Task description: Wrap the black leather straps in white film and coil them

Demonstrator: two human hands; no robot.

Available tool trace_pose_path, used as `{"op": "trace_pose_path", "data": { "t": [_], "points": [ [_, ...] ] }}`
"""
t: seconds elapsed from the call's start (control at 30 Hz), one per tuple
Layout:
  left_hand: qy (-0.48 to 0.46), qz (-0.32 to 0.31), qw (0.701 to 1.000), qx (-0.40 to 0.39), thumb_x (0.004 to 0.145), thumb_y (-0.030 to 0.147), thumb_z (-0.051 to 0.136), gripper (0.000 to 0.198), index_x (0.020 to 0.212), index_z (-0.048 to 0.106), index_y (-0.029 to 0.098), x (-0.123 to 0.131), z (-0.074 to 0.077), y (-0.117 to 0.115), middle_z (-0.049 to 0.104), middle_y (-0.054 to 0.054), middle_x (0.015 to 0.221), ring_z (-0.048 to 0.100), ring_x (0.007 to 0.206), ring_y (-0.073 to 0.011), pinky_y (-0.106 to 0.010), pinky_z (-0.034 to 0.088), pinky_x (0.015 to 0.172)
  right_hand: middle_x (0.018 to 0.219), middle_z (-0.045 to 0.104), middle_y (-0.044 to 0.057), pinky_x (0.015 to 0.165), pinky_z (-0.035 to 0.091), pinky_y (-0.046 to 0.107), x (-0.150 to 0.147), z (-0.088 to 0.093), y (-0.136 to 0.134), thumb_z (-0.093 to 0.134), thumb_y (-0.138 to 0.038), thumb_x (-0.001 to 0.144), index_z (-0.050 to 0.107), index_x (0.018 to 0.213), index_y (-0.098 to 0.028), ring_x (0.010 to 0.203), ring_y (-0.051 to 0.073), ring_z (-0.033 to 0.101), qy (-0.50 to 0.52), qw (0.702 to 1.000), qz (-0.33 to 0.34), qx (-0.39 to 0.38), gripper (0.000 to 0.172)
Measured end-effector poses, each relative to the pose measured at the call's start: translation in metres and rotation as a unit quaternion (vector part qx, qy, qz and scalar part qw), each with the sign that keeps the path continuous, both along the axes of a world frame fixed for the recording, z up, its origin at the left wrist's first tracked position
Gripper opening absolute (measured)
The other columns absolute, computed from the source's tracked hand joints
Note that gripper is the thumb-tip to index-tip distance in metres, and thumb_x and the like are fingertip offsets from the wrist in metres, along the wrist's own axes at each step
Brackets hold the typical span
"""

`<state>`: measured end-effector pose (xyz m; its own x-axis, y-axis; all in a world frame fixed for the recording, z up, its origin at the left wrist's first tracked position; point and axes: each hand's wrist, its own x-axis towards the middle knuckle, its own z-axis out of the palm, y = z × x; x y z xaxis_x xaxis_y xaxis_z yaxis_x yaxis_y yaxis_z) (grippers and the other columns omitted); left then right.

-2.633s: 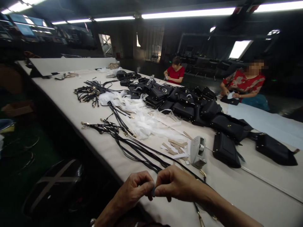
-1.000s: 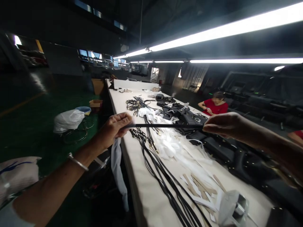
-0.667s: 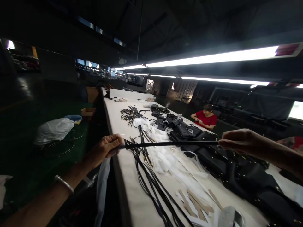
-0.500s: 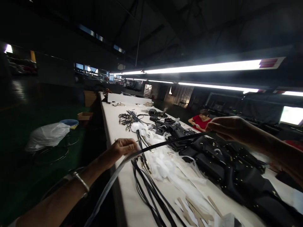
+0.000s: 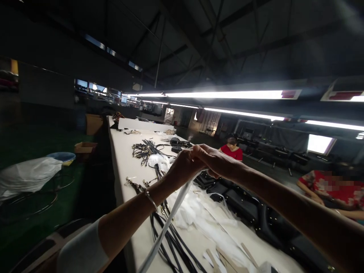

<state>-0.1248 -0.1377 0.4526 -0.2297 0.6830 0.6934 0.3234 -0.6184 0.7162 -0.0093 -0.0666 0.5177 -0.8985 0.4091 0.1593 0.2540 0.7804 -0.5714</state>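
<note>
My left hand [image 5: 182, 167] and my right hand [image 5: 214, 161] are raised together in front of me, fingers closed, touching each other. From them a long white wrapping strip [image 5: 166, 223] hangs down toward the lower edge of the view. The black strap it covers is hidden between my fingers. Below my hands, more black straps [image 5: 170, 237] with gold clips lie along the long white table [image 5: 122, 159]. Crumpled white wrapping [image 5: 196, 212] lies beside them.
Black handbags [image 5: 256, 214] are piled on the right of the table. Another strap bundle [image 5: 143, 149] lies farther back. Cardboard strips [image 5: 224, 259] lie near the front. Two people [image 5: 233, 149] [image 5: 332, 187] sit across the table. A covered stool [image 5: 27, 176] stands left on the green floor.
My hands were held wide apart with the strap stretched between them. They have come together in front of me. The white strip now hangs down from them.
</note>
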Motion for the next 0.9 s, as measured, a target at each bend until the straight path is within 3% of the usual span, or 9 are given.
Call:
{"op": "trace_pose_path", "data": {
  "t": [0.13, 0.23, 0.33, 0.4, 0.47, 0.53, 0.63, 0.73, 0.9],
  "points": [
    [-0.018, 0.075, 0.996, 0.049, 0.082, 0.031, 0.071, 0.019, 0.095, 0.065, 0.018, 0.007, 0.001, 0.001, 0.065, -0.001, 0.086, 0.061, 0.078, -0.0165, -0.028, 0.05, 0.069, 0.051, 0.044, -0.008, 0.036, 0.017, 0.019, 0.004, -0.004, 0.008, 0.049, -0.073, 0.085, 0.063, 0.094, -0.017, 0.036, 0.004, 0.026, 0.068, 0.972, 0.042, -0.223, 0.058],
    [-0.076, 0.036, 0.995, 0.045, 0.085, 0.038, 0.069, 0.044, 0.123, 0.054, 0.022, 0.008, -0.027, 0.0, 0.062, -0.008, 0.114, 0.06, 0.104, -0.0218, -0.034, 0.051, 0.084, 0.055, 0.052, -0.007, 0.036, 0.016, 0.018, 0.012, -0.005, 0.019, 0.068, -0.063, 0.078, 0.064, 0.1, -0.016, 0.036, 0.003, 0.027, 0.11, 0.96, 0.029, -0.254, 0.052],
    [-0.038, -0.07, 0.993, -0.086, 0.09, 0.043, 0.061, 0.037, 0.117, 0.058, 0.017, 0.01, -0.069, -0.006, 0.065, -0.004, 0.087, 0.062, 0.08, -0.0182, -0.03, 0.051, 0.072, 0.063, 0.061, -0.003, 0.035, 0.018, 0.017, 0.024, -0.008, 0.033, 0.08, -0.05, 0.07, 0.065, 0.108, -0.015, 0.037, 0.002, 0.032, 0.128, 0.961, -0.01, -0.245, 0.054],
    [-0.014, -0.068, 0.986, -0.152, 0.096, 0.045, 0.049, 0.033, 0.103, 0.062, 0.015, 0.01, -0.087, -0.012, 0.051, 0.004, 0.063, 0.048, 0.054, -0.0117, -0.024, 0.041, 0.054, 0.063, 0.062, -0.003, 0.035, 0.02, 0.017, 0.035, -0.014, 0.042, 0.083, -0.044, 0.067, 0.067, 0.107, -0.015, 0.038, 0.002, 0.036, 0.095, 0.963, -0.02, -0.25, 0.052],
    [0.023, 0.001, 0.987, -0.158, 0.098, 0.045, 0.043, 0.035, 0.094, 0.062, 0.016, 0.009, -0.091, -0.019, 0.042, 0.007, 0.06, 0.038, 0.051, -0.0101, -0.023, 0.031, 0.049, 0.062, 0.061, -0.003, 0.035, 0.022, 0.017, 0.05, -0.026, 0.048, 0.08, -0.044, 0.071, 0.069, 0.099, -0.014, 0.038, 0.003, 0.038, 0.006, 0.964, -0.007, -0.267, 0.043],
    [0.093, 0.059, 0.984, -0.139, 0.098, 0.044, 0.046, 0.032, 0.089, 0.063, 0.018, 0.005, -0.084, -0.025, 0.045, 0.005, 0.064, 0.04, 0.057, -0.0109, -0.023, 0.031, 0.053, 0.059, 0.06, -0.002, 0.036, 0.022, 0.016, 0.067, -0.043, 0.052, 0.071, -0.05, 0.081, 0.071, 0.091, -0.012, 0.038, 0.003, 0.037, -0.099, 0.948, 0.019, -0.301, 0.04],
    [0.165, 0.067, 0.976, -0.123, 0.098, 0.039, 0.047, 0.026, 0.091, 0.062, 0.018, -0.005, -0.074, -0.027, 0.05, 0.004, 0.069, 0.046, 0.063, -0.0122, -0.023, 0.035, 0.06, 0.049, 0.053, -0.003, 0.034, 0.022, 0.016, 0.095, -0.075, 0.052, 0.06, -0.057, 0.088, 0.07, 0.081, -0.01, 0.035, 0.003, 0.034, -0.172, 0.904, 0.038, -0.39, 0.049],
    [0.164, 0.041, 0.975, -0.143, 0.095, 0.039, 0.051, 0.023, 0.095, 0.062, 0.019, -0.008, -0.088, -0.024, 0.049, 0.005, 0.067, 0.043, 0.058, -0.0119, -0.024, 0.034, 0.057, 0.046, 0.051, -0.004, 0.032, 0.021, 0.015, 0.118, -0.103, 0.048, 0.065, -0.058, 0.084, 0.069, 0.077, -0.012, 0.033, 0.003, 0.034, -0.107, 0.866, 0.002, -0.489, 0.047],
    [0.086, -0.006, 0.988, -0.129, 0.091, 0.042, 0.056, 0.024, 0.101, 0.064, 0.022, 0.033, -0.147, -0.012, 0.061, -0.005, 0.078, 0.054, 0.069, -0.0201, -0.033, 0.043, 0.068, 0.049, 0.059, -0.001, 0.033, 0.028, 0.014, 0.119, -0.123, 0.03, 0.068, -0.044, 0.087, 0.068, 0.081, -0.015, 0.031, 0.004, 0.042, 0.107, 0.806, 0.038, -0.581, 0.03]
  ]
}}
